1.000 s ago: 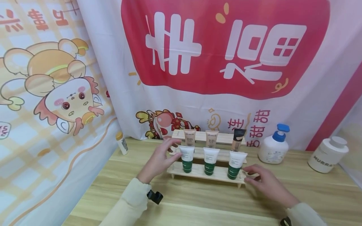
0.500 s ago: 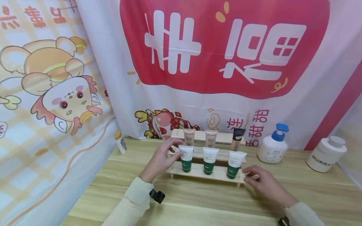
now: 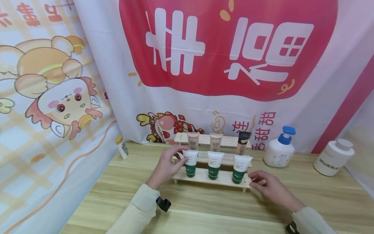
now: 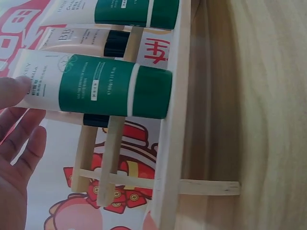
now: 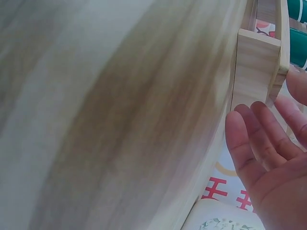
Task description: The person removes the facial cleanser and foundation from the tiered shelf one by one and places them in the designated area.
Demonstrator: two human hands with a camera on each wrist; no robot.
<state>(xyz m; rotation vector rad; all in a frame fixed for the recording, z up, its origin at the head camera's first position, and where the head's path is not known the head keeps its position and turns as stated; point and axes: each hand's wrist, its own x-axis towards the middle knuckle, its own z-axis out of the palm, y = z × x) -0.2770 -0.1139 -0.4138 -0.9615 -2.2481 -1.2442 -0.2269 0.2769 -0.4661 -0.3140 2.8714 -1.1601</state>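
Note:
A three-step wooden rack [image 3: 204,177] stands on the table with tubes on it. Three white-and-green tubes stand caps down on its front step: a left tube [image 3: 191,164], a middle tube [image 3: 214,165] and a right tube [image 3: 241,169]. Behind them are two beige BB cream tubes [image 3: 215,143] and a black-topped tube [image 3: 242,143]. My left hand [image 3: 167,165] pinches the left white-and-green tube near its white top, thumb in front, as the left wrist view shows. At the rack's right end my right hand [image 3: 270,187] has its thumb and fingertips against the wood, fingers loosely bent.
To the right stand a white pump bottle [image 3: 279,151] with a blue head and a white MURRA bottle [image 3: 334,157]. A small yellow-capped bottle [image 3: 122,148] is at the far left. A printed cloth [image 3: 163,100] hangs close behind the rack.
The whole head view has shifted slightly to the left and up. Both hands keep their places at the rack, and the tubes stand as before.

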